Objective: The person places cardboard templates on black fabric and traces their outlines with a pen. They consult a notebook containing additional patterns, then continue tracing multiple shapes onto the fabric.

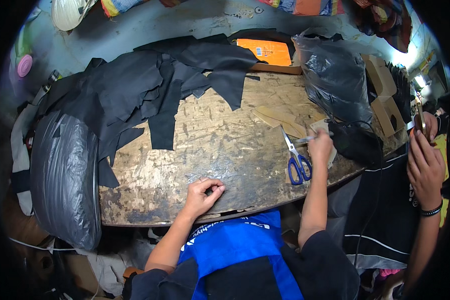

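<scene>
My left hand rests on the worn wooden table near its front edge, fingers curled in; whatever may be inside them is hidden. To the right, my right hand is closed on a slim silvery pen, somewhat blurred, held over pale pattern pieces. Just left of this hand lies a pair of scissors with blue handles, blades pointing away from me. Tan pattern pieces lie beyond the scissors' tips.
Black material sheets cover the table's far left. Bulging plastic bags stand at left and far right. An orange packet lies at the back. Beside an open cardboard box, another person's hands hold a phone.
</scene>
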`<action>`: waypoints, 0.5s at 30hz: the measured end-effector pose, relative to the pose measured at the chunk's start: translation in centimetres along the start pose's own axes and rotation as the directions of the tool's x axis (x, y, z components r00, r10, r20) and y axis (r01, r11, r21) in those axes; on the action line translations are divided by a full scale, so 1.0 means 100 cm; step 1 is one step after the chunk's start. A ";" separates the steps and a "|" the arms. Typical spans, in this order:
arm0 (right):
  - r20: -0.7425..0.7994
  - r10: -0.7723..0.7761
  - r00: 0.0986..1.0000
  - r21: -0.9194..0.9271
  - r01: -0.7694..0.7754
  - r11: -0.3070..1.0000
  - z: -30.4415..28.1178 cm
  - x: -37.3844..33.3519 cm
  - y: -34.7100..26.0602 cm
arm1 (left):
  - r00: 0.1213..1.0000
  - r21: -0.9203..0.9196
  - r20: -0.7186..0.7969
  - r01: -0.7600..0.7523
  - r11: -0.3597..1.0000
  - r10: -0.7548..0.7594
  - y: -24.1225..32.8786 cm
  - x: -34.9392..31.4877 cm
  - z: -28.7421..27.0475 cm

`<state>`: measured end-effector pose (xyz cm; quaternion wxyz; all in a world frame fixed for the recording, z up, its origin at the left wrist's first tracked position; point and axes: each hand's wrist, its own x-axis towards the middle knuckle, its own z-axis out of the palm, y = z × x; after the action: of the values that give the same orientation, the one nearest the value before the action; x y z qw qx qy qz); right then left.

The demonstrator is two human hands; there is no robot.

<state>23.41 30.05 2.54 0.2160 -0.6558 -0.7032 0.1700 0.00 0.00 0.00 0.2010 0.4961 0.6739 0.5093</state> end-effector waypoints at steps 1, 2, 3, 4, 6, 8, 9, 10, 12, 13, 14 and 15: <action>-0.049 0.128 0.991 -0.123 -0.133 0.983 -0.008 -0.001 0.011 | 1.000 -0.002 0.001 0.001 1.000 -0.001 0.001 0.001 0.000; -0.070 0.062 0.996 -0.168 -0.073 0.983 -0.010 -0.004 0.019 | 1.000 -0.004 -0.004 -0.018 1.000 0.018 0.002 0.002 0.001; -0.102 -0.019 0.995 -0.197 -0.001 0.980 -0.010 -0.007 0.026 | 1.000 0.002 0.006 -0.005 1.000 0.005 0.002 0.004 0.001; -0.127 -0.099 0.987 -0.240 0.066 0.969 -0.008 -0.009 0.032 | 1.000 0.013 0.007 -0.005 1.000 0.005 0.003 0.004 0.002; -0.150 -0.173 0.974 -0.229 0.136 0.964 -0.004 -0.010 0.039 | 1.000 0.042 0.009 -0.015 0.999 0.015 0.004 0.002 0.002; -0.144 -0.209 0.967 -0.230 0.173 0.958 -0.007 -0.008 0.044 | 0.998 0.082 0.014 -0.066 0.994 0.065 0.003 0.004 0.003; -0.125 -0.211 0.970 -0.231 0.178 0.956 -0.008 -0.006 0.045 | 0.999 0.070 0.011 -0.051 0.996 0.051 0.003 0.005 0.004; -0.105 -0.211 0.972 -0.231 0.182 0.956 -0.009 -0.004 0.045 | 0.999 0.064 0.003 -0.050 0.997 0.050 0.003 0.004 0.004; -0.080 -0.195 0.977 -0.243 0.171 0.955 -0.012 0.000 0.044 | 0.999 0.055 -0.006 -0.054 0.997 0.054 0.003 0.003 0.004; -0.067 -0.187 0.980 -0.254 0.164 0.953 -0.013 0.002 0.042 | 0.999 0.039 0.000 -0.033 0.999 0.033 0.003 0.004 0.005; -0.045 -0.153 0.987 -0.272 0.135 0.953 -0.013 0.003 0.039 | 1.000 0.028 -0.001 -0.022 0.999 0.022 0.003 0.004 0.006; -0.053 -0.165 0.985 -0.297 0.142 0.944 -0.013 0.001 0.037 | 1.000 0.025 -0.009 -0.020 0.999 0.021 0.003 0.003 0.006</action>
<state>27.24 30.38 1.72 0.1563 -0.6297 -0.7606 0.0217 0.47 0.51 0.13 0.1864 0.5029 0.6760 0.5053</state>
